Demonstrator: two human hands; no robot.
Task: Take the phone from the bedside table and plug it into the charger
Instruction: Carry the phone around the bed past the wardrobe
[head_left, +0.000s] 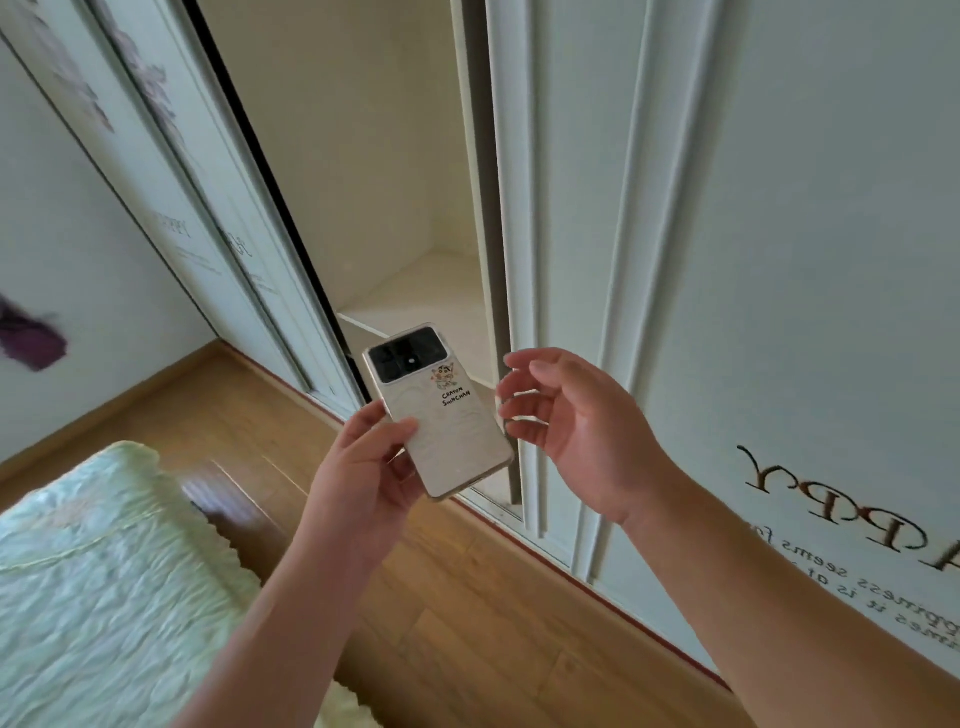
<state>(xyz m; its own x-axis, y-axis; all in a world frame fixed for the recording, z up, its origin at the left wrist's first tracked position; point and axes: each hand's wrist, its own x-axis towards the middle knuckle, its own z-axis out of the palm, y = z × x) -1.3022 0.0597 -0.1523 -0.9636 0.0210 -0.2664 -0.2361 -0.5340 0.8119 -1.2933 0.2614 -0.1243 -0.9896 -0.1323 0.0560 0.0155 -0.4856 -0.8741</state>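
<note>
The left hand (363, 467) pinches the phone (439, 410) by its lower edge, back up, while the right hand (566, 426) hovers just beside it, fingers spread and empty — better to steady both edges before seeking the charger — none is in view.

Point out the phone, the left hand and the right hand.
phone (441, 415): head view, middle of its back cover.
left hand (363, 467): head view, back of hand.
right hand (576, 421): head view, open palm.
</note>
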